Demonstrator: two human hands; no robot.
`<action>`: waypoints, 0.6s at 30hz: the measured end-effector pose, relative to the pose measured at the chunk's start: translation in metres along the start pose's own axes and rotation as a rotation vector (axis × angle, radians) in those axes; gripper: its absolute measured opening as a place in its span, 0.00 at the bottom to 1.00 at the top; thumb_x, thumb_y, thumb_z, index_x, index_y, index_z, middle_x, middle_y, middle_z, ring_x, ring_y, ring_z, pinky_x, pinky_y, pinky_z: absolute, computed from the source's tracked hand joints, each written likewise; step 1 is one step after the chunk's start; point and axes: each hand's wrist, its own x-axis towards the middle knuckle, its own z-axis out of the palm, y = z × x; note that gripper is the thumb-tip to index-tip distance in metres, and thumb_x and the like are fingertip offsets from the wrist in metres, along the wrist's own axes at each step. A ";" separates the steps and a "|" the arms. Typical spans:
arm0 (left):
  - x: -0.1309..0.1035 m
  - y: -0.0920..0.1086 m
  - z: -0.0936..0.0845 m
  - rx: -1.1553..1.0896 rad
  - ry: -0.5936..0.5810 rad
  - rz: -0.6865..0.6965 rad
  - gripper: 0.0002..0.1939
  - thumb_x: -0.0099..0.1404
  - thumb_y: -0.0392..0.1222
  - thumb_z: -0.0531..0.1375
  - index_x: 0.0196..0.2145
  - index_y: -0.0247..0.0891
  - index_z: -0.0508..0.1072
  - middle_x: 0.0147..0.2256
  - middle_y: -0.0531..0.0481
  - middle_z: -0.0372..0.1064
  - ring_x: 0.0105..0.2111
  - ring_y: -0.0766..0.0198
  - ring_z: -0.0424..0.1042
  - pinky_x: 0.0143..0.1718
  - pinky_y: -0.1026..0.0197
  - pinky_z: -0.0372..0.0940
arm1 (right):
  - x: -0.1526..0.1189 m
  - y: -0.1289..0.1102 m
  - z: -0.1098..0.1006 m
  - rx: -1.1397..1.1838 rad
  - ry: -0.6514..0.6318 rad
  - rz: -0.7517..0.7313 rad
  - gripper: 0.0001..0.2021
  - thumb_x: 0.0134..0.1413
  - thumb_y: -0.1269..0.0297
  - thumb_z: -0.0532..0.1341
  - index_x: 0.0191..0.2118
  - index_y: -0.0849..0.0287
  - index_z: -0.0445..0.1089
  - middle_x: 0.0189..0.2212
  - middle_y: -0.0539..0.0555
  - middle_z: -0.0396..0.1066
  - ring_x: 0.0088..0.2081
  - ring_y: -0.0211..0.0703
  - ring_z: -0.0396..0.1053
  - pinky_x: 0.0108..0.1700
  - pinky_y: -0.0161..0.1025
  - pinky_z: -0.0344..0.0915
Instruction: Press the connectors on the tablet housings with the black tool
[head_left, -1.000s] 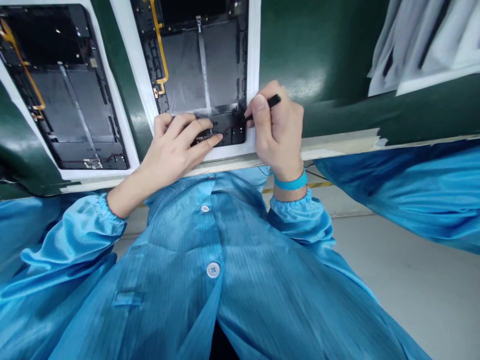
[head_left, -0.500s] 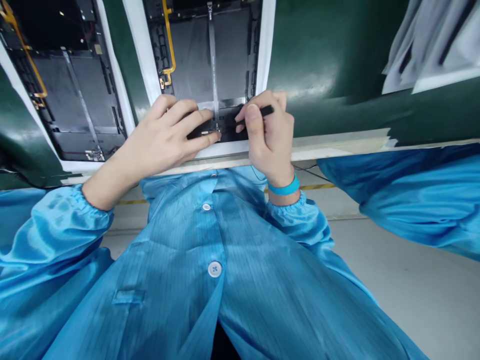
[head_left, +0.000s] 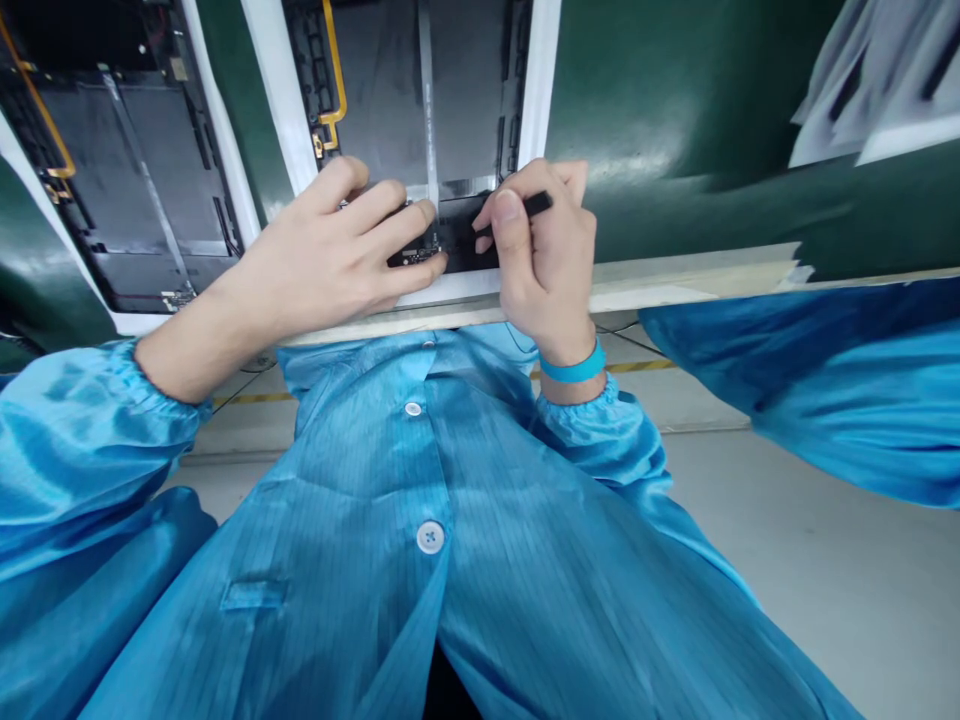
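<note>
A dark electronic device panel [head_left: 472, 110] lies on a white-edged sheet, with an orange flex cable [head_left: 335, 85] on its left side and a grey ribbon cable [head_left: 428, 110] down its middle. My left hand [head_left: 337, 245] rests over its lower left part, fingers spread, the index and thumb tips near a small circuit board [head_left: 420, 256] at the ribbon's lower end. Over the lower right corner, my right hand [head_left: 547, 240] grips a thin black tool [head_left: 538, 204] like a pen. The tool's tip is hard to make out against the dark panel.
A second similar panel [head_left: 120, 180] lies at the left. White strips or sheets [head_left: 877, 90] sit at the far right of the green mat [head_left: 675, 130]. Taped table edge [head_left: 697, 275] runs before my body. Another person's blue sleeve [head_left: 840, 390] is at the right.
The panels and table edge have shifted slightly upward in view. Both hands remain at the panel's lower end, the right still holding the black tool; the left fingers have shifted slightly.
</note>
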 end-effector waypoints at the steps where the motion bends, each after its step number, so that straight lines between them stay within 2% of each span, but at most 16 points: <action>1: 0.000 -0.001 -0.001 -0.012 0.002 0.005 0.25 0.88 0.55 0.49 0.63 0.41 0.80 0.66 0.39 0.76 0.69 0.41 0.70 0.75 0.25 0.56 | 0.000 0.000 0.000 0.003 0.004 -0.003 0.21 0.82 0.42 0.48 0.38 0.39 0.68 0.32 0.52 0.78 0.43 0.58 0.74 0.56 0.59 0.72; 5: 0.001 -0.003 0.000 -0.013 -0.006 0.019 0.25 0.86 0.55 0.51 0.64 0.40 0.79 0.67 0.39 0.76 0.69 0.41 0.69 0.76 0.26 0.53 | 0.000 -0.002 -0.001 0.045 0.012 -0.039 0.19 0.85 0.49 0.50 0.38 0.44 0.68 0.30 0.50 0.75 0.42 0.54 0.74 0.54 0.57 0.70; 7: 0.001 -0.005 0.002 0.025 -0.007 0.031 0.25 0.86 0.54 0.51 0.64 0.38 0.80 0.68 0.37 0.74 0.68 0.39 0.69 0.75 0.23 0.53 | 0.000 -0.003 -0.001 0.035 0.002 -0.047 0.19 0.86 0.51 0.49 0.38 0.46 0.67 0.30 0.50 0.72 0.42 0.52 0.74 0.55 0.56 0.70; 10: 0.002 -0.007 0.008 0.093 0.031 0.045 0.25 0.85 0.54 0.52 0.63 0.40 0.82 0.70 0.36 0.72 0.68 0.34 0.68 0.70 0.18 0.54 | 0.000 -0.003 -0.002 -0.007 -0.024 -0.045 0.21 0.86 0.49 0.46 0.38 0.46 0.66 0.32 0.51 0.73 0.43 0.53 0.74 0.57 0.56 0.70; 14: 0.002 -0.010 0.012 0.147 0.093 0.039 0.23 0.86 0.53 0.52 0.61 0.47 0.84 0.69 0.41 0.72 0.68 0.35 0.67 0.69 0.21 0.56 | 0.002 -0.004 -0.003 -0.027 -0.081 -0.017 0.21 0.83 0.45 0.45 0.37 0.44 0.65 0.34 0.53 0.78 0.45 0.57 0.74 0.58 0.61 0.68; 18: 0.002 -0.009 0.009 0.227 0.060 0.059 0.23 0.88 0.51 0.50 0.64 0.46 0.82 0.70 0.40 0.71 0.68 0.37 0.67 0.68 0.22 0.59 | 0.004 -0.004 -0.005 -0.003 -0.116 0.007 0.19 0.80 0.43 0.46 0.37 0.39 0.64 0.35 0.53 0.80 0.46 0.60 0.74 0.59 0.62 0.68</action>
